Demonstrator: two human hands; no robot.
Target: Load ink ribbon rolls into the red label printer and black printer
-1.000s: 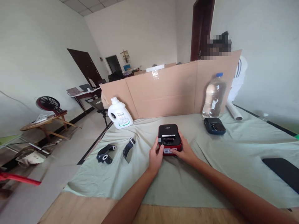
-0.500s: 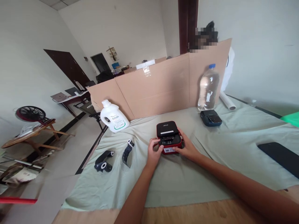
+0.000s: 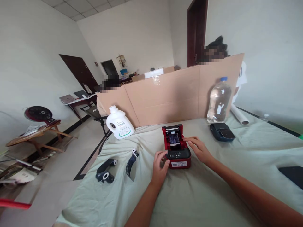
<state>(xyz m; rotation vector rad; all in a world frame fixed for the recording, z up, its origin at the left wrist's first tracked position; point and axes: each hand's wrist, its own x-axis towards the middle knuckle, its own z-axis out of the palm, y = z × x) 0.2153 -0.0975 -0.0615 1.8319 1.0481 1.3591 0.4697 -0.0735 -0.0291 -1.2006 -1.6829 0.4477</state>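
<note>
A small red-and-black label printer (image 3: 178, 154) stands on the green cloth in front of me, its lid (image 3: 172, 128) raised at the back. Inside the opening lies a dark, shiny strip (image 3: 174, 140). My left hand (image 3: 159, 162) grips the printer's front left corner, thumb at the front and fingers at the side. At the right edge of the opening, my right hand (image 3: 197, 148) has its fingers stretched out against the printer, holding nothing. Left of the printer lie dark ribbon rolls with white cores, a pair joined by ribbon (image 3: 105, 170) and a single one (image 3: 131, 162).
A cardboard screen (image 3: 163, 97) closes off the back, with people partly visible behind it. Before it stand a white jug (image 3: 120, 123) and a clear bottle (image 3: 219, 102). A dark blue device (image 3: 222, 132), a white tube (image 3: 240, 115) and a black phone-like slab (image 3: 292, 176) are at right.
The printer's lid has swung up and back, uncovering the inside. My right hand has come off the front right corner and straightened its fingers. The camera view has shifted.
</note>
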